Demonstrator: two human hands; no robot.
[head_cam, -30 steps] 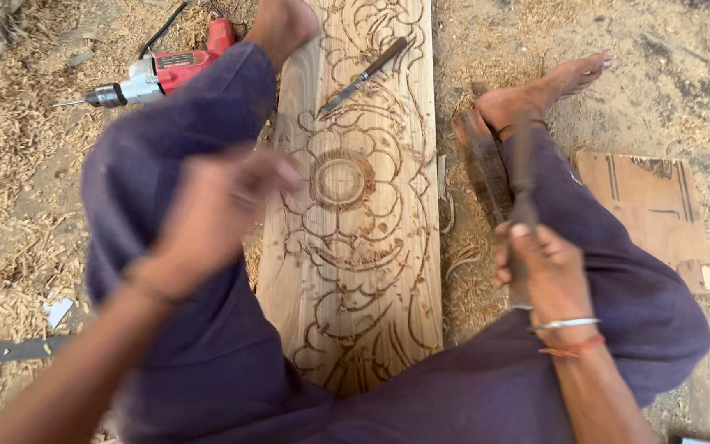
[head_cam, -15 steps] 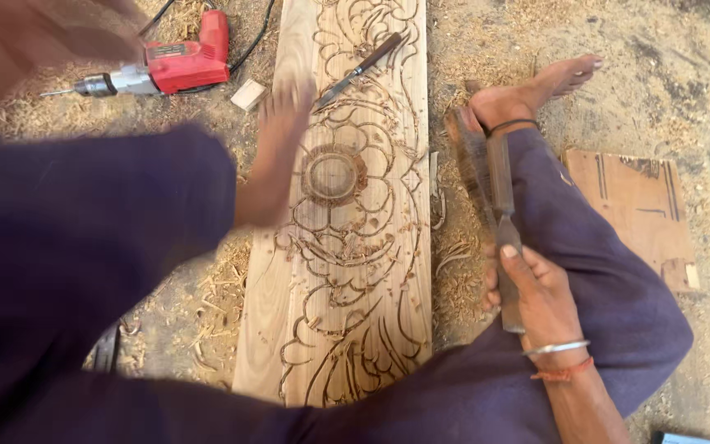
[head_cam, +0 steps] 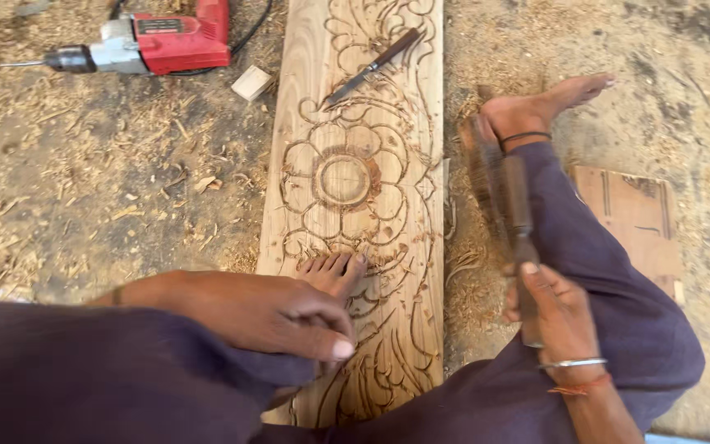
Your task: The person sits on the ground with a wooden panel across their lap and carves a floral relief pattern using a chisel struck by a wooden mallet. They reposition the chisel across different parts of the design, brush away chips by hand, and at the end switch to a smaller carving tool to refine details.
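Note:
A long wooden plank [head_cam: 355, 123] carved with a flower and leafy scrolls lies on the ground between my legs. My left foot [head_cam: 332, 270] rests on its near part, and my left hand [head_cam: 265, 316] is wrapped over that foot. My right hand [head_cam: 556, 316] grips the handle of a dark wooden mallet [head_cam: 499, 193], which points away from me above my right leg and looks blurred. A chisel [head_cam: 371, 67] with a dark wooden handle lies loose on the far end of the plank, apart from both hands.
A red electric drill [head_cam: 145, 45] with its cord lies at the far left, a small wood block [head_cam: 252, 82] beside it. A flat piece of cardboard [head_cam: 638, 218] lies to the right of my right leg. Wood shavings cover the dirt ground.
My left leg swung up and back. The foot left the plank's far end and now rests on the near part, with my left hand on it. The mallet barely moved.

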